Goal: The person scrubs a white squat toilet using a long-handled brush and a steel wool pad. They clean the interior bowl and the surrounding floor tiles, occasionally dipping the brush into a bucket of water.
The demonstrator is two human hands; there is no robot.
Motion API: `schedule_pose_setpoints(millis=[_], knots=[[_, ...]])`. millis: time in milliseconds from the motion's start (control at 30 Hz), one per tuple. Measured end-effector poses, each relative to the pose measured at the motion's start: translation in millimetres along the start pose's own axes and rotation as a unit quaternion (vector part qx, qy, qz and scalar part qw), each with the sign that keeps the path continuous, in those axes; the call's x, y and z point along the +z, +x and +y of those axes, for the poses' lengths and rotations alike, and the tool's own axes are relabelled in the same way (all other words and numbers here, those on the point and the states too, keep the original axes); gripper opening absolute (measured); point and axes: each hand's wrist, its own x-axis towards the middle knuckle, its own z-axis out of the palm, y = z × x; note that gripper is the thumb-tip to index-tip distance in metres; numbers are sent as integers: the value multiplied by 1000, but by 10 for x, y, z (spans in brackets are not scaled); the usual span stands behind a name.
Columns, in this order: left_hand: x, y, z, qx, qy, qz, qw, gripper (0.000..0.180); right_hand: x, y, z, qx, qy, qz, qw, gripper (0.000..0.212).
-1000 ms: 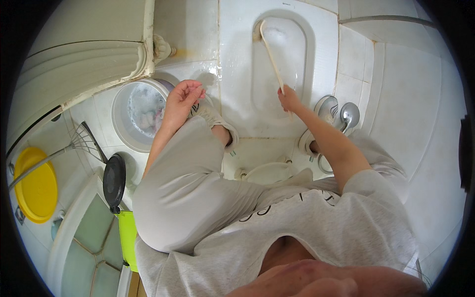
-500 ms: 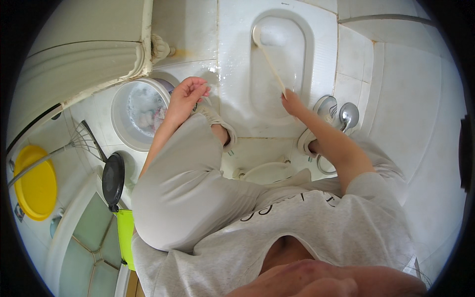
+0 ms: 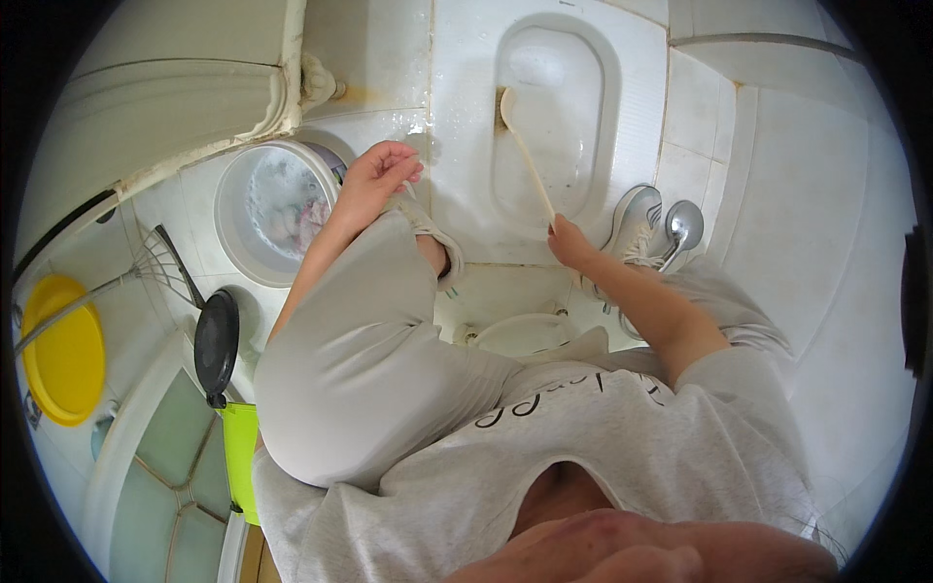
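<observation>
Cream-coloured and slim, a long-handled brush [image 3: 530, 160] extends from my right hand [image 3: 570, 241] into the basin of a white squat toilet [image 3: 455, 175] set in the tiled floor [image 3: 700, 107]. Fingers closed around the near end of the handle, I hold it at a slant, the head [image 3: 506, 109] by the basin's left wall and the bristles turned toward that side; whether they press on the surface I cannot tell. My left hand [image 3: 379, 180] is held out above my bent left knee, fingers loosely curled and nothing visible in them. Just beside that forearm, a white bucket [image 3: 233, 223] holds foamy water and a pinkish cloth [image 3: 311, 222]. On my right, a pale laced shoe [image 3: 634, 223] is planted beside the toilet, a rounded silver implement [image 3: 684, 223] next to it. Farther out on my left, a metal rod [image 3: 73, 313] with wire tines crosses in front of a yellow disc [image 3: 68, 364], near a black oval lid [image 3: 216, 340] and a bright green bin [image 3: 241, 457]. I sit or crouch, light grey trousers [image 3: 350, 360] beneath a grey T-shirt [image 3: 603, 457] with dark lettering.
</observation>
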Motion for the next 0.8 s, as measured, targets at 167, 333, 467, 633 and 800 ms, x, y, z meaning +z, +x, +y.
schedule_pose_setpoints(millis=[167,333,467,633,800], knots=[[86,54,-225,-49,14,-62,997,23,-267,441,-943,281,114,-145,942,8],[110,322,-774,-86,24,-119,989,25,-86,-373,-173,168,-67,-172,968,10],[131,507,-1489,-1,148,-108,983,26,-132,-457,84,93,-116,-108,983,10],[96,507,-1643,8,100,-81,992,26,-375,443,-872,280,66,-165,943,12],[114,467,-1625,15,74,-72,995,26,-168,-532,-386,189,-82,-214,955,11]])
